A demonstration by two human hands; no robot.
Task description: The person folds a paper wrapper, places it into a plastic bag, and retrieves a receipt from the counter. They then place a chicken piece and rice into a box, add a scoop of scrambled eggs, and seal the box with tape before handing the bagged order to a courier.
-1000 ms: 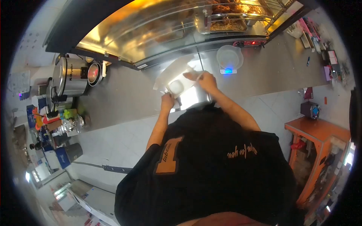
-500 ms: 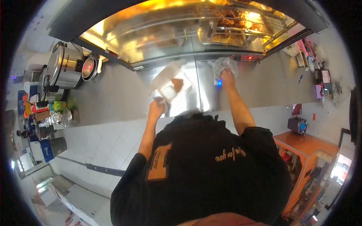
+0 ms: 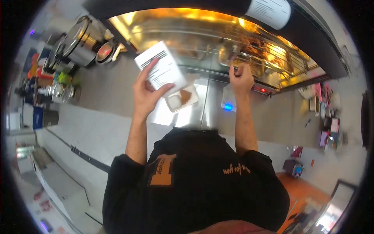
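My left hand (image 3: 145, 93) is raised above the counter, thumb and fingers closed on a printed receipt (image 3: 165, 70). Behind its lower edge, an open white takeaway box (image 3: 193, 102) holds a brown fried piece (image 3: 186, 96) and a white rounded portion (image 3: 175, 102). Over on the right, my right hand (image 3: 242, 80) is lifted in front of the warming cabinet's glass with its fingers curled together. Whether anything is pinched there I cannot make out. Below that hand lies a pale, see-through plastic item (image 3: 228, 93) beside a blue light (image 3: 228, 107).
A lit warming cabinet (image 3: 187, 64) with trays of browned food (image 3: 269, 52) runs along the back of the steel counter (image 3: 111, 85). Printed paper (image 3: 269, 12) is on its top frame. A large cooker (image 3: 83, 41) and a bowl (image 3: 104, 52) stand left.
My left hand has risen from beside the box with the receipt. My right hand has left the clear plastic bag and moved up to the cabinet glass. The camera view has shifted.
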